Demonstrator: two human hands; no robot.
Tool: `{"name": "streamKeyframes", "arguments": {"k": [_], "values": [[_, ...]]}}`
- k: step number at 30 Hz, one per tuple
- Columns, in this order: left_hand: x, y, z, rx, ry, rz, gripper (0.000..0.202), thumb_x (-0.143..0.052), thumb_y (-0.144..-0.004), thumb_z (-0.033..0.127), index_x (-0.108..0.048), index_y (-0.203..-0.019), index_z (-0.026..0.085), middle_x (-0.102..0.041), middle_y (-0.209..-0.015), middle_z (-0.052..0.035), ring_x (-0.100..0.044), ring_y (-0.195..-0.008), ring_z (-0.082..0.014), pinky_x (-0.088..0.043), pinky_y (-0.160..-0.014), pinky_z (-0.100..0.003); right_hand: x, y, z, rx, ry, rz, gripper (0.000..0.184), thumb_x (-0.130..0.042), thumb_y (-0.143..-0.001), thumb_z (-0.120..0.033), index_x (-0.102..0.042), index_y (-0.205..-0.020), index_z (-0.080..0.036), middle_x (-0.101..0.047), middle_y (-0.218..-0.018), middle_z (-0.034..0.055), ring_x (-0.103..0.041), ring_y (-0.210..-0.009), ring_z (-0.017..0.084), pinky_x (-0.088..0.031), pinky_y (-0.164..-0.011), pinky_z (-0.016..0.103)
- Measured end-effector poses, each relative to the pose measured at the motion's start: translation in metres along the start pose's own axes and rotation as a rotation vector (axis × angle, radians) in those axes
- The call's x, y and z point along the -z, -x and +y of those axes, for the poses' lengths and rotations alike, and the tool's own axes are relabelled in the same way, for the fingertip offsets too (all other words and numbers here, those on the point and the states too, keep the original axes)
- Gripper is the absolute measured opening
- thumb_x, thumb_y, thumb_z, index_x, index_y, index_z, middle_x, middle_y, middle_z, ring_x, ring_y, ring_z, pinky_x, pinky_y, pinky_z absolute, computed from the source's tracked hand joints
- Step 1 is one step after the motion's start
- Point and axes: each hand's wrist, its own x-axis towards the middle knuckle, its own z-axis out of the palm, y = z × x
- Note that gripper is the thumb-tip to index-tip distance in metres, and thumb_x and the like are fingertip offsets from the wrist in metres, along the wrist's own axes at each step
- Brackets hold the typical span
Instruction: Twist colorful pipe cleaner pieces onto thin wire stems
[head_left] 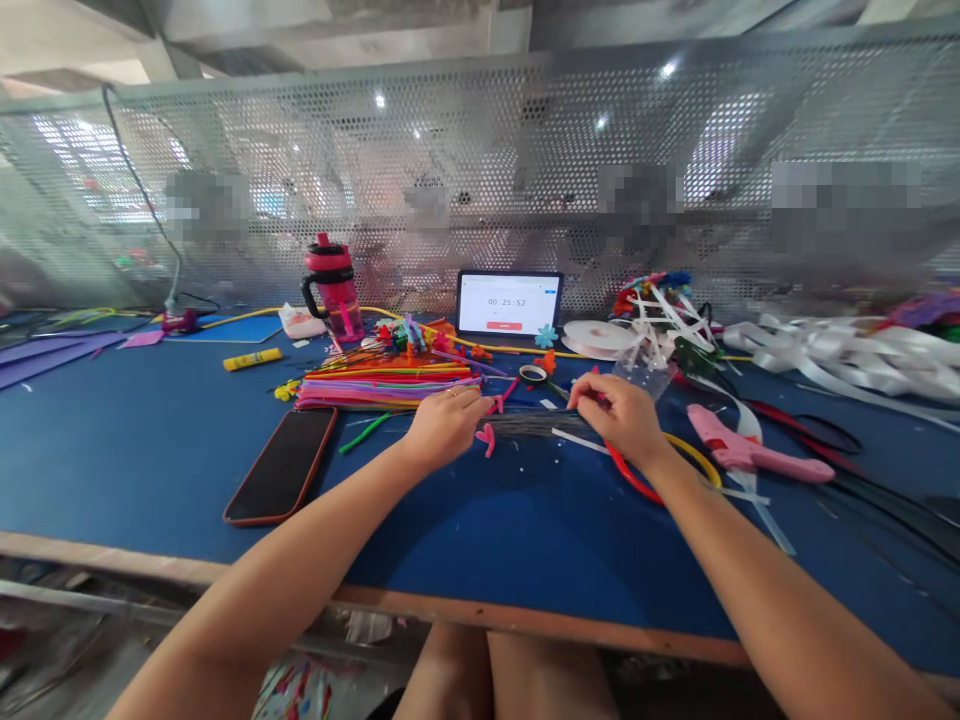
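Observation:
My left hand (pixel 448 428) is closed, its fingertips pinched at a short bent pink pipe cleaner (pixel 487 441) that shows just past them. My right hand (pixel 621 420) has its fingers curled together to the right; what they hold, if anything, is too small to make out. Between the hands lies a bundle of thin dark wires (pixel 529 424) on the blue tabletop. Beyond my left hand is a pile of colored pipe cleaners (pixel 382 388), and a green pipe cleaner (pixel 365 433) lies apart. A roll of tape (pixel 533 374) sits between and behind the hands.
A phone (pixel 283 468) lies left, with a glue stick (pixel 253 360) and a pink bottle (pixel 334 290) behind. A tablet (pixel 510 303) with a timer stands at the back. Right are a pink glue gun (pixel 757 447), a ribbon spool (pixel 600 338) and white ribbon (pixel 862 355).

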Motion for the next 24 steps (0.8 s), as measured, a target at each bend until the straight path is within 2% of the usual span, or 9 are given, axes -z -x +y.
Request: {"name": "streamKeyframes", "arguments": {"k": [4,9,12,15,17,19,20,22,24], "values": [[0.000,0.001,0.003,0.013,-0.015,-0.058,0.034,-0.042,-0.079,0.010,-0.057,-0.106,0.021,-0.065,-0.093,-0.0044,-0.060,-0.086,-0.0178,-0.049,-0.071,-0.027,-0.004,0.000,-0.001,-0.001,0.121,-0.072,0.018,-0.047,-0.078,-0.033,-0.057,-0.067,-0.021,-0.060,-0.064,-0.0001,-0.052,-0.061,0.015,-0.031,-0.056,0.025],[0.004,-0.001,0.004,0.072,0.042,-0.114,0.032,-0.042,-0.080,0.012,-0.059,-0.106,0.022,-0.066,-0.092,-0.0043,-0.061,-0.088,-0.0174,-0.049,-0.069,-0.026,-0.006,-0.002,0.010,-0.080,0.078,-0.198,0.034,-0.042,-0.084,-0.041,-0.058,-0.063,-0.021,-0.062,-0.056,-0.0019,-0.054,-0.053,0.013,-0.030,-0.053,0.024],[0.004,-0.001,0.004,0.088,0.069,-0.105,0.031,-0.042,-0.082,0.013,-0.060,-0.105,0.021,-0.066,-0.092,-0.0052,-0.061,-0.089,-0.0168,-0.049,-0.071,-0.025,-0.010,-0.001,0.011,-0.078,0.064,-0.297,0.030,-0.044,-0.083,-0.042,-0.061,-0.069,-0.023,-0.065,-0.059,-0.0028,-0.057,-0.055,0.014,-0.032,-0.053,0.024],[0.005,-0.001,0.005,0.093,0.107,-0.010,0.029,-0.041,-0.084,0.016,-0.061,-0.105,0.021,-0.067,-0.091,-0.0047,-0.062,-0.088,-0.0159,-0.049,-0.072,-0.025,-0.017,-0.002,0.012,-0.016,0.073,-0.247,0.021,-0.046,-0.082,-0.030,-0.064,-0.090,-0.025,-0.069,-0.071,-0.0025,-0.060,-0.067,0.015,-0.037,-0.060,0.026],[0.005,0.000,0.005,0.119,0.150,0.079,0.029,-0.040,-0.085,0.018,-0.062,-0.104,0.021,-0.068,-0.091,-0.0040,-0.063,-0.085,-0.0150,-0.049,-0.072,-0.025,-0.019,-0.002,0.013,0.048,0.072,-0.162,0.028,-0.047,-0.079,-0.023,-0.061,-0.104,-0.025,-0.070,-0.088,-0.0009,-0.060,-0.076,0.016,-0.039,-0.069,0.028],[0.005,0.000,0.005,0.156,0.202,0.142,0.028,-0.041,-0.085,0.018,-0.062,-0.103,0.021,-0.069,-0.089,-0.0031,-0.063,-0.082,-0.0140,-0.049,-0.070,-0.024,-0.019,-0.003,0.015,0.062,0.094,-0.111,0.032,-0.049,-0.078,-0.024,-0.060,-0.109,-0.025,-0.069,-0.096,0.0001,-0.059,-0.081,0.017,-0.040,-0.073,0.029],[0.005,0.000,0.005,0.174,0.226,0.159,0.027,-0.042,-0.085,0.018,-0.062,-0.103,0.021,-0.069,-0.088,-0.0027,-0.064,-0.080,-0.0136,-0.049,-0.069,-0.023,-0.018,-0.002,0.016,0.028,0.123,-0.110,0.029,-0.049,-0.079,-0.026,-0.062,-0.105,-0.026,-0.070,-0.092,-0.0002,-0.059,-0.080,0.018,-0.040,-0.070,0.029],[0.004,0.000,0.004,0.207,0.262,0.175,0.027,-0.044,-0.084,0.018,-0.063,-0.103,0.021,-0.069,-0.086,-0.0023,-0.063,-0.077,-0.0132,-0.048,-0.067,-0.022,-0.015,-0.001,0.016,-0.100,0.228,-0.121,0.023,-0.048,-0.081,-0.035,-0.068,-0.085,-0.026,-0.069,-0.072,-0.0001,-0.058,-0.071,0.018,-0.037,-0.060,0.027],[0.002,-0.001,0.002,0.241,0.281,0.184,0.026,-0.045,-0.084,0.018,-0.064,-0.102,0.021,-0.069,-0.082,-0.0019,-0.063,-0.074,-0.0129,-0.046,-0.064,-0.022,-0.013,-0.001,0.016,-0.193,0.350,-0.112,0.034,-0.045,-0.082,-0.044,-0.066,-0.065,-0.024,-0.064,-0.059,0.0016,-0.056,-0.064,0.018,-0.032,-0.052,0.027]]}}
